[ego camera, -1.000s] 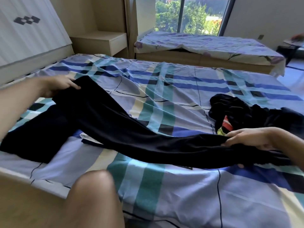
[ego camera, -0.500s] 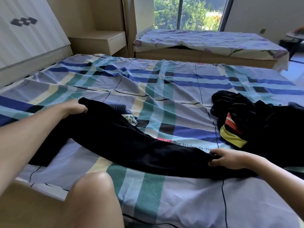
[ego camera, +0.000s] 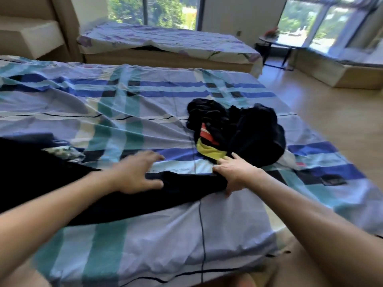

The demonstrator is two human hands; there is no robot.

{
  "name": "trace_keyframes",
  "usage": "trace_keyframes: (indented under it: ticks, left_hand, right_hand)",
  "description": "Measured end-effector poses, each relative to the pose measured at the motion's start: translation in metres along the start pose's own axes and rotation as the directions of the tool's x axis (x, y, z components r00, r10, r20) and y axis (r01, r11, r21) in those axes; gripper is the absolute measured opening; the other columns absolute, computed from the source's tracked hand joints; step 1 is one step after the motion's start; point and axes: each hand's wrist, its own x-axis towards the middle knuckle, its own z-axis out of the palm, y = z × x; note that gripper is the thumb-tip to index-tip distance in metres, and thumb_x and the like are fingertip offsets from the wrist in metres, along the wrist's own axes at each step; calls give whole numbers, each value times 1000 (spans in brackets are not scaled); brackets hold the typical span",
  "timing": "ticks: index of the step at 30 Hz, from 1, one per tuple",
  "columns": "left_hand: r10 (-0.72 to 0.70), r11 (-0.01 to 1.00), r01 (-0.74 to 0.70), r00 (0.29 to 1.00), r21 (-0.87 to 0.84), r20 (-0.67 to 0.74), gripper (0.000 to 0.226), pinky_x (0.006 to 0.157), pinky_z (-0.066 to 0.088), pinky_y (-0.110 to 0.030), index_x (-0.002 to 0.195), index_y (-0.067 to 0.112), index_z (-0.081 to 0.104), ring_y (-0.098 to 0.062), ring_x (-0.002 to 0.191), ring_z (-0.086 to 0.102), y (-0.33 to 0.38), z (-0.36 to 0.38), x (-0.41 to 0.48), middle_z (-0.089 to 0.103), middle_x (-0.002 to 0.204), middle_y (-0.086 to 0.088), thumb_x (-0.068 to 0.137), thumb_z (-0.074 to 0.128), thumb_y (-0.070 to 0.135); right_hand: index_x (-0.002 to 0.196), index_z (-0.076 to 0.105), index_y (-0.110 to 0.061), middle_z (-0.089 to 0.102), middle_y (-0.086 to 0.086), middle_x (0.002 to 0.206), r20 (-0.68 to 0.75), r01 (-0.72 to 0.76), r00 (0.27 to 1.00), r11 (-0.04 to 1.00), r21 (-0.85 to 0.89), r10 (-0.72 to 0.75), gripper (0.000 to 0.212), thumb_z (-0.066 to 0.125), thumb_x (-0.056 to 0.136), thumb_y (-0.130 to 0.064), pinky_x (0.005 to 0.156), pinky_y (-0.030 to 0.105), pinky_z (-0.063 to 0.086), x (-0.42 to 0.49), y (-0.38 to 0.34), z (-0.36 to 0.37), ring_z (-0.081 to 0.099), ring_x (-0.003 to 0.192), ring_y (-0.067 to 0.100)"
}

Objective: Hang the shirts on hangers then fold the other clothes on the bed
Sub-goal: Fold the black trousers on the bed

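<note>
Garment: we see the long black garment of soft cloth (ego camera: 116,195) lying flat across the near part of the bed (ego camera: 145,241), running from the left edge of the view to a narrow end near the middle.
Left hand: our left hand (ego camera: 135,172) lies palm down on the garment, its fingers (ego camera: 154,157) straight and spread wide, the tips reaching onto the sheet.
Right hand: our right hand (ego camera: 235,172) holds the garment's narrow end, thumb below and fingers (ego camera: 222,162) above it; the blur hides how tight the hold is.
Pile: a pile of crumpled dark clothes (ego camera: 255,137), with a red patch and a yellow-green band, sits just beyond the right hand, whose fingertips touch its yellow-green edge.
Small cloth: a pale patterned scrap (ego camera: 64,152) peeks out beside the garment's upper edge on the left.
Sheet: the bed wears a wrinkled cotton cover checked in lilac, teal, blue and black.
Beyond: a second bed with a floral lilac sheet (ego camera: 165,41) stands behind, a pale wooden floor (ego camera: 331,121) to the right, and tall windows (ego camera: 300,19) with greenery outside.
</note>
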Motion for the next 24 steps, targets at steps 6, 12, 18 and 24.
trace_keyframes:
  ticks: [6, 12, 18, 24]
  left_hand:
    - [83, 997, -83, 991, -11, 101, 92, 107, 39, -28, 140, 28, 48, -14, 129, 51, 18, 55, 26, 57, 138, 8, 65, 48, 81]
    - [146, 985, -133, 982, -112, 118, 103, 93, 45, -27, 112, 22, 65, -7, 102, 60, 13, 55, 28, 68, 108, 13, 57, 33, 103]
    - [99, 980, -79, 990, -184, 102, 128, 103, 34, -13, 141, 23, 53, -2, 127, 50, 11, 54, 29, 56, 140, 12, 48, 26, 107]
    - [152, 931, -150, 988, -333, -20, 66, 83, 44, -11, 93, 37, 56, -4, 91, 60, 7, 24, 28, 65, 89, 15, 61, 51, 94]
  right_hand:
    - [93, 62, -25, 66, 1, 93, 40, -15, 999, 956, 292, 4, 18, 71, 81, -36, 70, 34, 44, -43, 13, 11, 63, 86, 25]
    - [122, 51, -29, 52, -5, 113, 194, -79, 981, 935, 346, 12, 66, 82, 69, -54, 90, 36, 45, -72, 35, 33, 50, 109, 19]
    - [129, 46, -23, 43, 0, 130, 187, -101, 977, 994, -41, 107, 72, 82, 69, -41, 117, 49, 23, -80, 55, 58, 40, 126, 23]
    - [98, 64, -18, 64, -3, 80, 177, -236, 971, 554, 798, 159, 24, 58, 79, -4, 56, 17, 42, -121, 98, 36, 58, 67, 12]
